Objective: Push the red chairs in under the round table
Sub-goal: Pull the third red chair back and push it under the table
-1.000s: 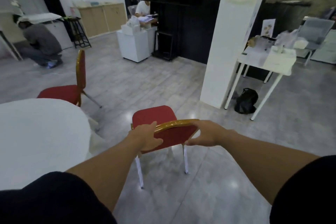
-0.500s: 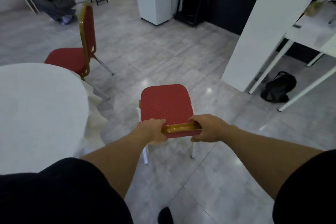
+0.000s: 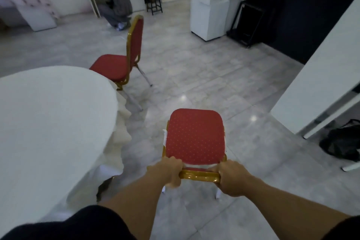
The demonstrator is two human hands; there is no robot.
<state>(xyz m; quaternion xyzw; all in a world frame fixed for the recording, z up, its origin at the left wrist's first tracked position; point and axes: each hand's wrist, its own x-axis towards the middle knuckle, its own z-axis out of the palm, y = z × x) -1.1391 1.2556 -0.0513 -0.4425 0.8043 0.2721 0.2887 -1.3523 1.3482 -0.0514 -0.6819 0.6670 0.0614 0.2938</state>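
Both the left hand (image 3: 169, 171) and the right hand (image 3: 232, 178) have fingers curled tight around the gold top rail of the near red chair (image 3: 195, 135), whose seat points toward twelve o'clock, beside the round table (image 3: 48, 115) at nine. A second red chair (image 3: 116, 66) at eleven faces the table.

Open floor (image 3: 204, 76) lies ahead; the round table (image 3: 48, 122) crowds the left, a white pillar (image 3: 321, 84) the right.
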